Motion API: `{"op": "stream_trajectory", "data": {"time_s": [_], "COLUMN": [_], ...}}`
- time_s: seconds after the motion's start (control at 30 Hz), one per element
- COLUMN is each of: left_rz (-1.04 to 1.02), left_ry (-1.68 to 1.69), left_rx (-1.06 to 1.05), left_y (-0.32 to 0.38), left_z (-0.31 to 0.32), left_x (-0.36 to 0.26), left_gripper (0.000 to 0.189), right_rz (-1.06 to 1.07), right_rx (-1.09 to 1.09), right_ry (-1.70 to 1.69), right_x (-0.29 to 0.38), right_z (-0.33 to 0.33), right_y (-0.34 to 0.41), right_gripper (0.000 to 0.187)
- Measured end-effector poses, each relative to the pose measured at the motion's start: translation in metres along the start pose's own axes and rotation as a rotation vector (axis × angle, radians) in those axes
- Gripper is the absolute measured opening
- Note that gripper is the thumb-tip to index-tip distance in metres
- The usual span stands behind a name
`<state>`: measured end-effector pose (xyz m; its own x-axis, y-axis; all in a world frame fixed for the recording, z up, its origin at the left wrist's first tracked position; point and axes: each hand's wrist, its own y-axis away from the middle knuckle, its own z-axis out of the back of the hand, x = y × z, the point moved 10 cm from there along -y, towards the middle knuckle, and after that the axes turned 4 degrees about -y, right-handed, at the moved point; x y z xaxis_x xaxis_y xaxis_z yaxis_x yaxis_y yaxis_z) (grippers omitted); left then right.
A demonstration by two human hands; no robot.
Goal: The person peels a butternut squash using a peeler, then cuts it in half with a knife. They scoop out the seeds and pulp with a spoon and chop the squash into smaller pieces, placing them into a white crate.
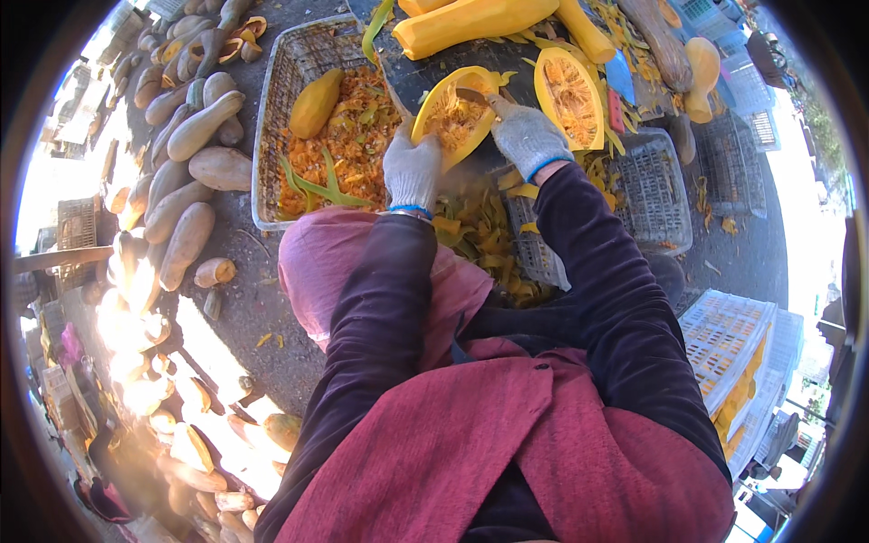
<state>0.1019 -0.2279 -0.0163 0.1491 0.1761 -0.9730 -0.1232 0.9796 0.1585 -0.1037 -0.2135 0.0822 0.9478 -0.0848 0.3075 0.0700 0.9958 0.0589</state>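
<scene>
My left hand (413,166), in a grey knit glove, grips a peeled yellow squash half (440,122) by its near left edge. The half is tilted with its stringy, seedy hollow facing up. In my right hand (533,136), gloved alike, is a scraping tool (472,96); its metal end lies in the pulp, and its handle is mostly hidden by the fingers. The other squash half (570,98), cut face up with seeds in it, lies just right of my right hand on the dark work board (441,64).
A knife with a red handle (616,110) lies beyond that half. Whole peeled squash (475,27) lie at the board's back. A crate (261,149) of orange pulp stands left, another crate (655,190) right. Peelings (482,244) fill the space below. Unpeeled squash (187,244) cover the ground left.
</scene>
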Motion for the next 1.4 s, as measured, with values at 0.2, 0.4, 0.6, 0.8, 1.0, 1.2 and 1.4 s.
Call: {"op": "stream_trajectory", "data": {"time_s": [0.2,0.4,0.6,0.8,1.0,1.2,1.4], "left_rz": [-0.062,-0.086,0.026,0.079,0.056,-0.089,-0.134], "left_ry": [-0.249,-0.261,-0.113,-0.009,-0.128,-0.257,-0.191], "left_rx": [-0.001,-0.032,-0.021,0.038,0.007,-0.025,-0.057], "left_y": [0.024,0.024,0.017,0.012,0.010,0.025,0.025], "left_z": [0.004,0.009,0.009,-0.004,0.008,0.007,0.001], "left_x": [-0.044,-0.039,-0.023,-0.011,-0.003,-0.042,-0.040], "left_gripper": [0.055,0.058,0.056,0.055,0.056,0.057,0.058], "right_rz": [-0.217,-0.062,0.010,-0.205,-0.029,-0.143,0.127], "right_rx": [0.042,0.362,0.105,0.174,0.083,0.032,0.225], "right_ry": [0.112,0.126,0.014,-0.190,0.009,-0.072,0.120], "right_x": [-0.042,-0.015,0.001,-0.047,0.035,-0.023,-0.010], "right_z": [0.003,-0.044,-0.030,-0.047,-0.029,0.001,-0.079], "right_y": [-0.029,-0.021,0.011,-0.047,0.019,-0.029,-0.007], "right_gripper": [0.046,0.038,0.043,0.045,0.049,0.046,0.046]}}
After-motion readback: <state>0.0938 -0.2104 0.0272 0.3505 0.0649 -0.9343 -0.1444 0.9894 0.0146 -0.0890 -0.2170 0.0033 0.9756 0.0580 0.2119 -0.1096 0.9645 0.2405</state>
